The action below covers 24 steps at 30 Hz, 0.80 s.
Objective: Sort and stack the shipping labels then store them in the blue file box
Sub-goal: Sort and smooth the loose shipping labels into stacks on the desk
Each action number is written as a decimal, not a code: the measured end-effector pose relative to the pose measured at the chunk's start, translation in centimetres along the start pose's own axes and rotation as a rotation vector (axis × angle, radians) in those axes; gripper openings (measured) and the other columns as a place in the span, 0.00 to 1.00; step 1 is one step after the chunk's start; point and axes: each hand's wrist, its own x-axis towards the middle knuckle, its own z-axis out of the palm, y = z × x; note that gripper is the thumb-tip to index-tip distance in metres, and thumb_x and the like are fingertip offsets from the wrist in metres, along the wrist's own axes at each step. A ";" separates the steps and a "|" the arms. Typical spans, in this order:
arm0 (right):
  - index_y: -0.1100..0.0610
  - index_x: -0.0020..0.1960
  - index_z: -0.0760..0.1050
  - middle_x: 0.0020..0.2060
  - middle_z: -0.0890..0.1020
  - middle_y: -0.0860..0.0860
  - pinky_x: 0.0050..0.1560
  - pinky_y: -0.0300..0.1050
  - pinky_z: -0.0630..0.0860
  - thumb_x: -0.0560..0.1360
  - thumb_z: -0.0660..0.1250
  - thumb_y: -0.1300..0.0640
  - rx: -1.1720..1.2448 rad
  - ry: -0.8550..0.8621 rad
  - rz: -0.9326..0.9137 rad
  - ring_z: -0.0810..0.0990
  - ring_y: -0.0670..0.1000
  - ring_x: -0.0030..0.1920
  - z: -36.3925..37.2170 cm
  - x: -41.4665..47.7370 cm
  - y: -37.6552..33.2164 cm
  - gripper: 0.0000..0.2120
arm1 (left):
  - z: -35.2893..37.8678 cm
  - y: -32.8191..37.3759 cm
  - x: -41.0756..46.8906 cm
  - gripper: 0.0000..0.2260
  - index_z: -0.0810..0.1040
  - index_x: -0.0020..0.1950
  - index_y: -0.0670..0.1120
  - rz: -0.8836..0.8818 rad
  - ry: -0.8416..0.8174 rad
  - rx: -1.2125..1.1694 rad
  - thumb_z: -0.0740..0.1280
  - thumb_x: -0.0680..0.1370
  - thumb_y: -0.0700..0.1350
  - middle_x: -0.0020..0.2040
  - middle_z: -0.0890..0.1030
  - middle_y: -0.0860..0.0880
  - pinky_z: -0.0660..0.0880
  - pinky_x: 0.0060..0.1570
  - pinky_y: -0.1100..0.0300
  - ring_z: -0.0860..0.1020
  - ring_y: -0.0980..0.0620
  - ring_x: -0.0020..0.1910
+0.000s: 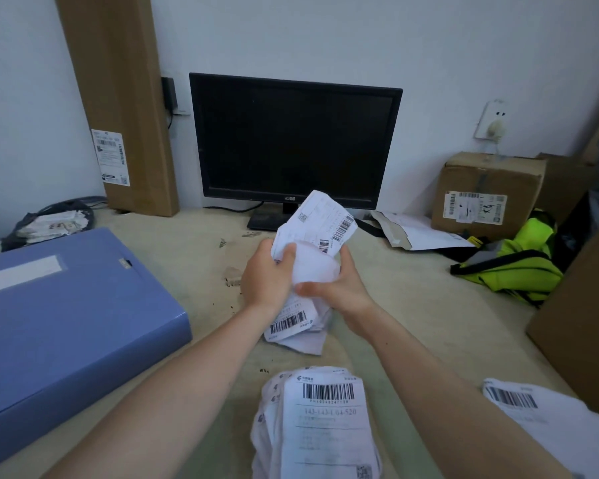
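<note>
Desk [194, 257] beige, scuffed | wall [360, 39] pale | left hand [267, 274], right hand [339, 288] grip clasping shipping labels [320, 233]

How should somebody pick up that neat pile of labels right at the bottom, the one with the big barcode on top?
Probably by its two long side edges, coming down from above. The stack of labels lies flat on the table, fanned a little to the left, so pinching both sides squares the sheets and keeps them together. Both the left hand and the right hand are busy with the crumpled bunch.
</note>
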 end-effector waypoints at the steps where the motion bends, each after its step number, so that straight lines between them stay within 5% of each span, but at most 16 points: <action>1: 0.49 0.66 0.67 0.58 0.80 0.50 0.53 0.55 0.81 0.59 0.78 0.68 -0.026 0.012 -0.023 0.81 0.52 0.57 0.1 -0.3 -0.4 0.40 | -0.4 0.6 -0.1 0.13 0.72 0.45 0.48 -0.017 -0.002 -0.009 0.60 0.79 0.58 0.38 0.77 0.53 0.68 0.35 0.57 0.76 0.52 0.37; 6: 0.54 0.60 0.74 0.53 0.82 0.51 0.50 0.52 0.82 0.65 0.73 0.71 -0.046 0.109 -0.055 0.82 0.52 0.53 -0.3 -2.1 -2.9 0.27 | -2.9 3.2 -0.8 0.13 0.72 0.49 0.46 -0.122 -0.202 -0.253 0.57 0.81 0.55 0.43 0.76 0.53 0.67 0.37 0.60 0.75 0.55 0.41; 8: 0.55 0.59 0.75 0.51 0.83 0.52 0.46 0.49 0.82 0.66 0.72 0.72 -0.025 0.144 -0.078 0.83 0.52 0.51 -0.6 -2.9 -3.8 0.25 | -4.1 3.6 -0.9 0.06 0.74 0.51 0.45 -0.086 -0.331 -0.335 0.64 0.79 0.47 0.44 0.77 0.52 0.71 0.37 0.63 0.76 0.55 0.41; 11: 0.53 0.56 0.75 0.50 0.82 0.50 0.42 0.45 0.82 0.67 0.71 0.72 0.002 0.156 -0.103 0.83 0.50 0.49 -0.6 -4.4 -5.0 0.23 | -5.5 3.3 -1.8 0.14 0.75 0.57 0.46 -0.066 -0.477 -0.338 0.73 0.73 0.42 0.50 0.81 0.50 0.78 0.41 0.60 0.80 0.54 0.46; 14: 0.52 0.57 0.76 0.51 0.83 0.51 0.47 0.48 0.82 0.69 0.70 0.70 -0.001 0.141 -0.128 0.83 0.51 0.51 -0.3 -5.9 -5.8 0.20 | -6.0 3.7 -3.3 0.14 0.76 0.57 0.47 -0.063 -0.418 -0.318 0.73 0.73 0.43 0.52 0.82 0.50 0.80 0.47 0.55 0.81 0.52 0.50; 17: 0.55 0.57 0.78 0.49 0.84 0.49 0.41 0.37 0.78 0.73 0.70 0.61 0.056 0.202 -0.141 0.83 0.48 0.48 -0.4 -6.9 -7.3 0.12 | -6.5 4.8 -4.5 0.08 0.76 0.52 0.48 -0.035 -0.375 -0.333 0.71 0.75 0.42 0.49 0.82 0.49 0.79 0.47 0.55 0.81 0.51 0.49; 20: 0.54 0.52 0.80 0.45 0.86 0.49 0.37 0.38 0.78 0.74 0.71 0.53 0.285 0.338 -0.088 0.84 0.48 0.43 -1.3 -7.6 -9.5 0.09 | -7.1 6.0 -5.7 0.08 0.76 0.52 0.48 0.012 -0.408 -0.325 0.71 0.75 0.41 0.48 0.82 0.51 0.77 0.42 0.60 0.81 0.52 0.47; 24: 0.58 0.47 0.82 0.40 0.85 0.51 0.39 0.40 0.80 0.74 0.72 0.59 0.403 0.520 -0.127 0.83 0.49 0.39 -3.3 -8.8 -12.0 0.04 | -7.2 7.4 -7.2 0.06 0.76 0.51 0.50 0.050 -0.417 -0.317 0.69 0.76 0.41 0.48 0.81 0.53 0.74 0.40 0.63 0.80 0.55 0.46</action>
